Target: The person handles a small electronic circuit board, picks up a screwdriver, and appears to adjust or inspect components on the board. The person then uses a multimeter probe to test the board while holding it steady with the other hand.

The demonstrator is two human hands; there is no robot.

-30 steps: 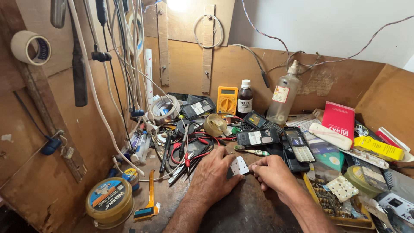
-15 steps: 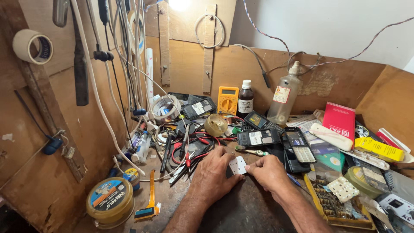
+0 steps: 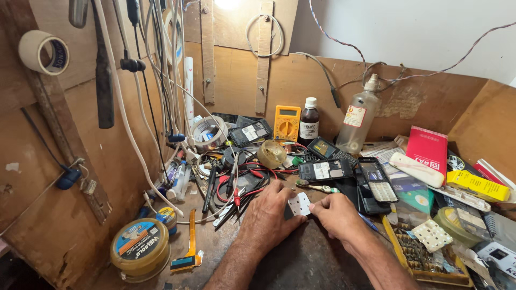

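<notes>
Lying between both hands, the small white rubber keypad [image 3: 299,204] is pinched at its left edge by the left hand [image 3: 267,219] and at its right by the right hand [image 3: 337,214], equally near.

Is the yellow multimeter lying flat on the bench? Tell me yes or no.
No, the yellow multimeter stands upright against the wooden back wall, beside the dark brown bottle with a white cap.

Cluttered wooden counter [image 3: 215,252] strewn with opened mobile phones [image 3: 376,185], yellow multimeter [image 3: 286,123], brown bottle [image 3: 309,122], adhesive tin [image 3: 140,248], red-handled tools [image 3: 236,196], red box [image 3: 426,152].
</notes>
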